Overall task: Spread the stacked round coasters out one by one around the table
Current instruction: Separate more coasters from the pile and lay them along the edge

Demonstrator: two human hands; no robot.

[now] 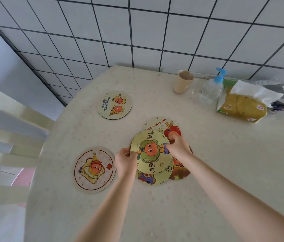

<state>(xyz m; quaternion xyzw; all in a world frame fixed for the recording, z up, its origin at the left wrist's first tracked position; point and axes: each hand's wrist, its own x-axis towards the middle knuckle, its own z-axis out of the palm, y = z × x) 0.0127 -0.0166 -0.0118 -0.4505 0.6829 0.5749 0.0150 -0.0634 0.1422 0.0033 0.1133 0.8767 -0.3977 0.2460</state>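
Both hands close together (pinching grip)

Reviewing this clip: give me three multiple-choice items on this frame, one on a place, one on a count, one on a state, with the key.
1. Where is the beige cup?
A. far right by the tiled wall
B. on the chair
C. beside the toast-picture coaster

2. How many round coasters lie singly, apart from the overlapping pile?
A. none
B. two
C. five

3. The green-character coaster is:
A. lying untouched
B. gripped by both hands
C. folded

Key: 1 A, it stands next to the blue-pump bottle. 2 B, the toast coaster and the blue-lettered coaster. 3 B, left hand and right hand pinch its edges.
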